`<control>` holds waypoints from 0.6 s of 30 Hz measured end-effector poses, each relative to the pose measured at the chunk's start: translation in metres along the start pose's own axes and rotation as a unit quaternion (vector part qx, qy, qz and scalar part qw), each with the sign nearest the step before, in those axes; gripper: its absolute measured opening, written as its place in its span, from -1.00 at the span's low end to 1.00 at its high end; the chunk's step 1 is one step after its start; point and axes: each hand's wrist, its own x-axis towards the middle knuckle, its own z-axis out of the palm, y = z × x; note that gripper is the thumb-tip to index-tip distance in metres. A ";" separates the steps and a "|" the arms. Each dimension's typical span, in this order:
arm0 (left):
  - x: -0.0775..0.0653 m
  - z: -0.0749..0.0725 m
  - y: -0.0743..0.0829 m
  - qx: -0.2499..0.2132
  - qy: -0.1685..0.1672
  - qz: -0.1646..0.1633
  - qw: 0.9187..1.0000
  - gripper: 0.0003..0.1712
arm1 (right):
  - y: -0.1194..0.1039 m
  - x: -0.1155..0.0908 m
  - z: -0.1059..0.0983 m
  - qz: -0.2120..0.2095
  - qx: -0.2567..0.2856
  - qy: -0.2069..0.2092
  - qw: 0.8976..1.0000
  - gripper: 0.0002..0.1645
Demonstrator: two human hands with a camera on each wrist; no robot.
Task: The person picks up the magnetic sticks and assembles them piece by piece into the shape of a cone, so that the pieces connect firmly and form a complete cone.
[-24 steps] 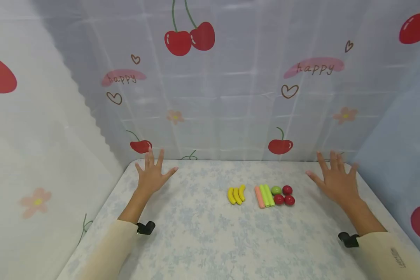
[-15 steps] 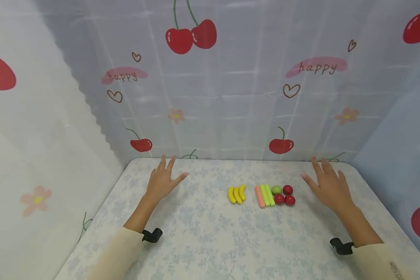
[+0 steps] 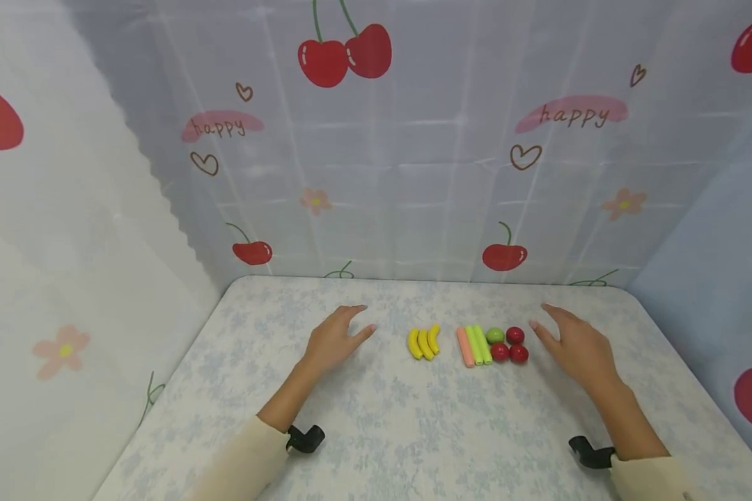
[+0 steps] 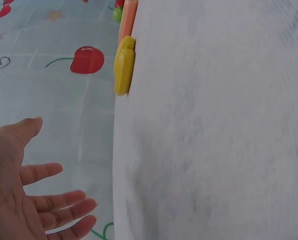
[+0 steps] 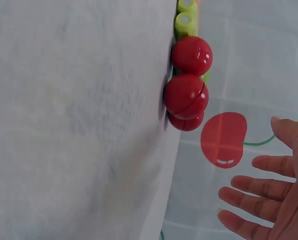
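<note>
Three small yellow toy bananas (image 3: 423, 343) lie side by side near the middle of the table. To their right come an orange stick (image 3: 466, 347) and two light green sticks (image 3: 479, 345), then a green ball (image 3: 495, 335) and three shiny red balls (image 3: 518, 353). My left hand (image 3: 331, 342) hovers left of the bananas, thumb apart from the fingers, holding nothing. On the other side, my right hand (image 3: 579, 349) hangs over the table right of the red balls, likewise holding nothing. The right wrist view shows its fingers (image 5: 261, 187) spread, and one red ball (image 5: 186, 96) has a seam line.
A pale blue floral cloth covers the table (image 3: 376, 431). Behind it hangs a curtain (image 3: 413, 195) printed with cherries, with further curtain walls at left and right. A black wrist camera (image 3: 306, 438) sits on the left wrist, another (image 3: 591, 454) on the right.
Both hands have moved inward and nearer the toys, the left one farther. Their fingers, widely spread before, are closer together now. The toys lie as before.
</note>
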 end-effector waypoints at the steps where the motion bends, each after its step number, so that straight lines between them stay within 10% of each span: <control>1: 0.000 0.004 0.004 -0.003 -0.007 -0.002 1.000 -0.27 | -0.001 -0.001 0.001 0.004 0.004 -0.003 1.000 -0.30; 18: 0.024 0.047 0.043 -0.054 -0.067 -0.011 0.996 -0.61 | -0.006 -0.005 0.015 0.026 0.074 -0.104 0.991 -0.65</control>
